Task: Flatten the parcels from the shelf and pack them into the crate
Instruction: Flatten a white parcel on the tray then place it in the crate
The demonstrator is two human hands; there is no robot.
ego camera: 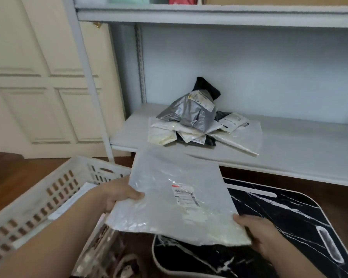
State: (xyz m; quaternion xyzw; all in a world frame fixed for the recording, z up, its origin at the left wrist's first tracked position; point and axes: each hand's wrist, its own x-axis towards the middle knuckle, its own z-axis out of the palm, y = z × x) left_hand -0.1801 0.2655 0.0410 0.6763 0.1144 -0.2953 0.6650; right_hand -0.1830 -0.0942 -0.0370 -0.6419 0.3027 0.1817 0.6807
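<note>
Left hand (117,194) and right hand (263,233), fingers gripping opposite edges, hold the flat grey plastic mailer parcel (175,199) right of the white slotted plastic crate (48,189); keep it level when lowering in.

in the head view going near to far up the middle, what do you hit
black marbled board → white parcel held by left hand and right hand → shelf edge → pile of parcels → shelf back wall

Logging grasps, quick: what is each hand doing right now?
Left hand: grips the left edge of the flat grey plastic mailer parcel.
Right hand: grips the same parcel's near right corner.
</note>
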